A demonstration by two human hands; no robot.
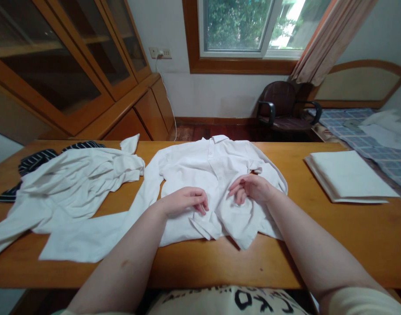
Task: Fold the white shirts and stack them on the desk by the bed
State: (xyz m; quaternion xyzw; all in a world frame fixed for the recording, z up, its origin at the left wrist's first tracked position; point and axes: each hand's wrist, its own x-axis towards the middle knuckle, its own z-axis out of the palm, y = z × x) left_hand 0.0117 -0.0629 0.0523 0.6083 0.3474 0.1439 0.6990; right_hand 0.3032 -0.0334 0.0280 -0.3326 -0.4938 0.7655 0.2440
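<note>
A white long-sleeved shirt [200, 170] lies on the wooden table [318, 245], collar away from me, one sleeve stretched out toward the lower left. My left hand [185, 201] rests on the shirt's front with its fingers curled and pinching the fabric. My right hand [251, 189] sits just to the right, fingers bent and closed on the shirt's front edge. The two hands are a short gap apart over the middle of the shirt.
A second crumpled white shirt [75, 179] lies at the left over a dark striped garment [36, 162]. A folded white stack [348, 177] sits at the right. Beyond the table stand a wooden cabinet [89, 78], a dark chair [282, 107] and a bed [378, 135].
</note>
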